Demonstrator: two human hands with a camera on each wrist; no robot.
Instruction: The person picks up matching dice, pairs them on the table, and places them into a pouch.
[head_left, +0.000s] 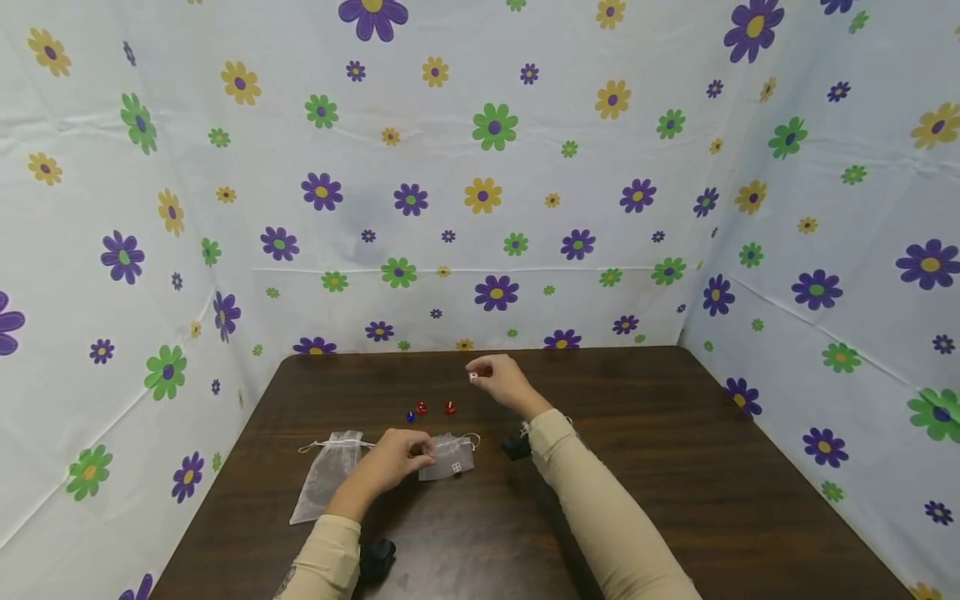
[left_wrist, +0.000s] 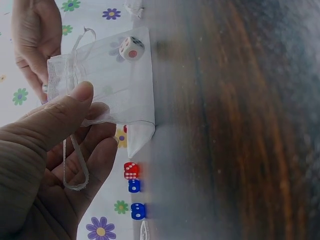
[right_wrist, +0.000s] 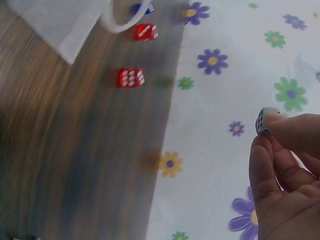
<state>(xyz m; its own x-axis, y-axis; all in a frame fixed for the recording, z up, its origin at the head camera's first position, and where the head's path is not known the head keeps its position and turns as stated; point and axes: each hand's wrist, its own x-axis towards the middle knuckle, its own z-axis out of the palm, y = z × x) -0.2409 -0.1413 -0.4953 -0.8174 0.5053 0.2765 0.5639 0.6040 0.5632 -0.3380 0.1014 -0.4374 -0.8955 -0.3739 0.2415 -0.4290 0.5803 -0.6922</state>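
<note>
My left hand (head_left: 397,458) pinches the upper part of a small sheer white drawstring pouch (left_wrist: 107,75) between thumb and fingers. A white die (left_wrist: 131,48) shows through the fabric near the pouch's bottom end. Higher and to the right, my right hand (head_left: 504,383) pinches another white die (right_wrist: 267,121) between thumb and fingertips, held above the table. Beyond the pouch, two red dice (head_left: 450,407) (right_wrist: 131,78) rest on the wood, and blue dice (left_wrist: 138,211) lie close by them. A larger sheer pouch (head_left: 330,475) lies flat to the left of my left hand.
The dark wooden table (head_left: 720,483) stretches out to both sides and ends at a flower-printed cloth (head_left: 487,167) hung behind and at the sides. Black devices (head_left: 377,560) sit at both wrists.
</note>
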